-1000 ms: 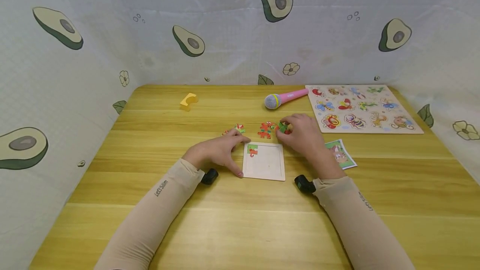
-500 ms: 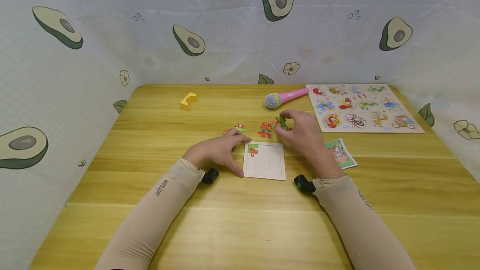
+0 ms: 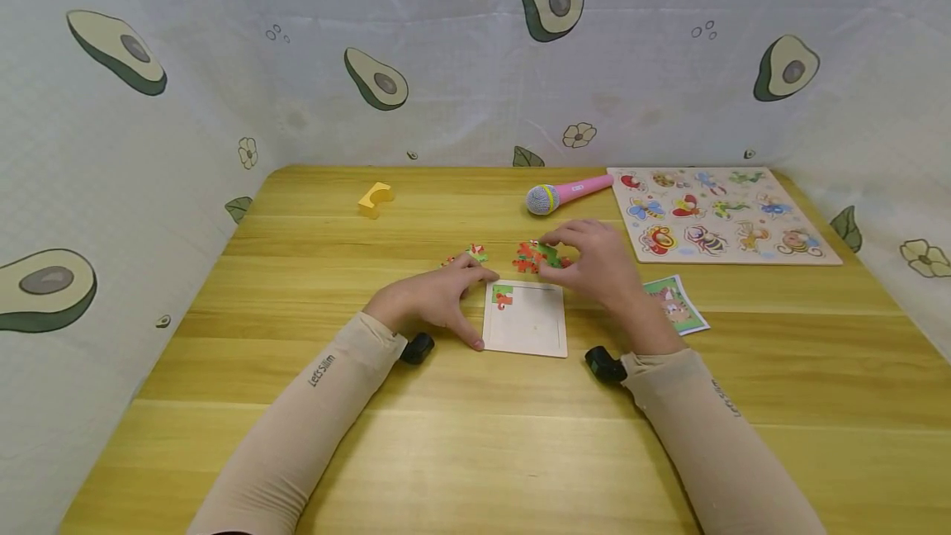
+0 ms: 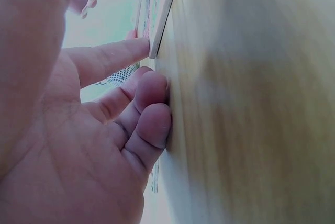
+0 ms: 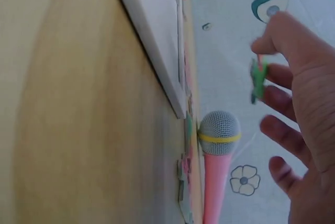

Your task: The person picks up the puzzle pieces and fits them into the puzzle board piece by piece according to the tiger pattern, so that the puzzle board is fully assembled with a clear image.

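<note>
In the head view, a square pale puzzle board lies on the table, with one green-and-red piece in its far left corner. Along the board's left side rests my left hand, its index finger at the far corner and its thumb at the near one. The left wrist view has that index finger straight against the board's corner, other fingers lightly bent on the table. Thumb and finger of my right hand pinch a green puzzle piece held up off the table, beyond the board's far right corner.
Red puzzle pieces lie behind the board, more pieces behind my left hand. A pink toy microphone, an insect peg board and a yellow block stand farther back. A picture card lies under my right wrist.
My right hand has lifted the green piece from the table and brought it slightly left, near the red pieces. My left hand stays at the board.
</note>
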A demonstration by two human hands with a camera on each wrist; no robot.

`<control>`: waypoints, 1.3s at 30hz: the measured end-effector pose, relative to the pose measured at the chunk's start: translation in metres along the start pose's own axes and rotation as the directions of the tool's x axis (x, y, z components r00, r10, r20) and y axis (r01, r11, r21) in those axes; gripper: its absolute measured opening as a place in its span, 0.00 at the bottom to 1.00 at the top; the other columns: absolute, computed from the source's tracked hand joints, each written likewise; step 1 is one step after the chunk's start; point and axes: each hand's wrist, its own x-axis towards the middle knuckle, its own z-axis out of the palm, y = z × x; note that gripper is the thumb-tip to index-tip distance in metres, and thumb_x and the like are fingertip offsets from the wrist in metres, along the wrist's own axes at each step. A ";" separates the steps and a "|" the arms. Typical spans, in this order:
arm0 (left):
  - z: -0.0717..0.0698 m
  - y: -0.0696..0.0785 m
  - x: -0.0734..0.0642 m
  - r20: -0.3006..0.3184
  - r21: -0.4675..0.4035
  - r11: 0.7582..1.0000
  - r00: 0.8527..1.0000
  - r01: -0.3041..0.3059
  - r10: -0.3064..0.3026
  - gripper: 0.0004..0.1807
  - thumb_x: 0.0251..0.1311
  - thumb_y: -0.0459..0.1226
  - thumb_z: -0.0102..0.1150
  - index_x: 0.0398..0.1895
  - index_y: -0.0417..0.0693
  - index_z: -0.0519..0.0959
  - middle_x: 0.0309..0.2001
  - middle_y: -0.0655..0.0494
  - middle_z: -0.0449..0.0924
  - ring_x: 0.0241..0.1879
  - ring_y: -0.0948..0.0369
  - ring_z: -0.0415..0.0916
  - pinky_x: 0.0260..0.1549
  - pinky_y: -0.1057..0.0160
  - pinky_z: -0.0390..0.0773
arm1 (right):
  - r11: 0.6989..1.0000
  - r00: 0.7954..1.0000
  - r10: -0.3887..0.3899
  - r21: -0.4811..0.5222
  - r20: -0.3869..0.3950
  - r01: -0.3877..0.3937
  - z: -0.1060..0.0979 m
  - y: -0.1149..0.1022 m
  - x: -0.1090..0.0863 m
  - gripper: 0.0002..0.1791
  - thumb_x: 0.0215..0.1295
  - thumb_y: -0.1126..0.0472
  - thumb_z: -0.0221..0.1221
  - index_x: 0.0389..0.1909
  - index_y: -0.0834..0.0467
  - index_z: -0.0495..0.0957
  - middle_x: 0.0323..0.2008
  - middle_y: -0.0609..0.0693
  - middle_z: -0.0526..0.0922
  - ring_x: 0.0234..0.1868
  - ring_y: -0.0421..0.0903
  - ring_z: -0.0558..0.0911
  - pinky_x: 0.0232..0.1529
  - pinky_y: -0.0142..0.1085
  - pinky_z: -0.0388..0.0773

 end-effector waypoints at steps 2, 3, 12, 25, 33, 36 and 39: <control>0.000 0.000 0.000 -0.001 0.003 1.000 1.000 0.000 0.000 0.57 0.42 0.52 0.83 0.76 0.53 0.62 0.58 0.57 0.60 0.50 0.58 0.64 0.48 0.61 0.71 | 0.999 0.998 -0.046 0.026 0.045 0.045 -0.001 -0.001 0.001 0.16 0.50 0.56 0.75 0.40 0.57 0.88 0.34 0.49 0.85 0.38 0.51 0.80 0.47 0.48 0.74; 0.000 0.000 0.001 -0.001 0.004 1.000 1.000 0.001 -0.001 0.57 0.42 0.52 0.83 0.76 0.53 0.62 0.58 0.57 0.60 0.50 0.58 0.64 0.48 0.61 0.71 | 0.997 0.995 -0.067 0.046 0.072 0.064 -0.001 -0.001 0.001 0.15 0.50 0.57 0.75 0.39 0.57 0.88 0.33 0.48 0.85 0.36 0.49 0.80 0.45 0.47 0.75; 0.000 0.000 0.001 0.001 0.010 1.000 1.000 0.006 -0.006 0.57 0.41 0.52 0.83 0.76 0.54 0.62 0.59 0.57 0.59 0.49 0.58 0.64 0.46 0.61 0.71 | 0.982 0.926 -0.037 0.186 0.377 -0.037 0.003 -0.006 0.001 0.11 0.51 0.57 0.75 0.36 0.52 0.87 0.31 0.41 0.81 0.33 0.43 0.76 0.36 0.39 0.76; 0.000 0.002 0.000 0.005 0.007 1.000 1.000 0.004 -0.004 0.57 0.42 0.52 0.82 0.77 0.53 0.62 0.59 0.57 0.59 0.49 0.58 0.64 0.46 0.60 0.71 | 0.982 0.881 -0.019 0.174 0.472 -0.073 0.006 -0.015 0.000 0.11 0.55 0.56 0.74 0.38 0.53 0.88 0.33 0.43 0.82 0.34 0.43 0.77 0.38 0.39 0.76; 0.003 0.000 0.001 0.004 0.012 1.000 1.000 -0.001 0.001 0.57 0.43 0.53 0.82 0.77 0.54 0.61 0.57 0.57 0.59 0.48 0.58 0.64 0.46 0.60 0.70 | 0.985 0.872 -0.018 0.157 0.490 -0.068 0.007 -0.015 -0.003 0.13 0.58 0.56 0.73 0.42 0.54 0.88 0.36 0.43 0.83 0.34 0.43 0.75 0.38 0.39 0.76; 0.004 0.000 0.001 0.001 0.007 1.000 1.000 -0.002 0.002 0.57 0.43 0.53 0.82 0.77 0.54 0.61 0.56 0.56 0.59 0.48 0.57 0.64 0.46 0.60 0.70 | 0.986 0.870 -0.016 0.153 0.493 -0.069 0.007 -0.016 -0.003 0.13 0.58 0.55 0.73 0.43 0.55 0.88 0.37 0.43 0.83 0.34 0.43 0.75 0.38 0.39 0.75; 0.004 0.000 0.000 0.000 0.009 1.000 1.000 0.000 0.000 0.57 0.43 0.53 0.82 0.77 0.54 0.61 0.58 0.56 0.59 0.51 0.58 0.64 0.50 0.59 0.70 | 0.987 0.869 -0.022 0.151 0.494 -0.061 0.007 -0.017 -0.003 0.13 0.59 0.55 0.72 0.43 0.55 0.88 0.36 0.44 0.82 0.34 0.43 0.75 0.37 0.38 0.74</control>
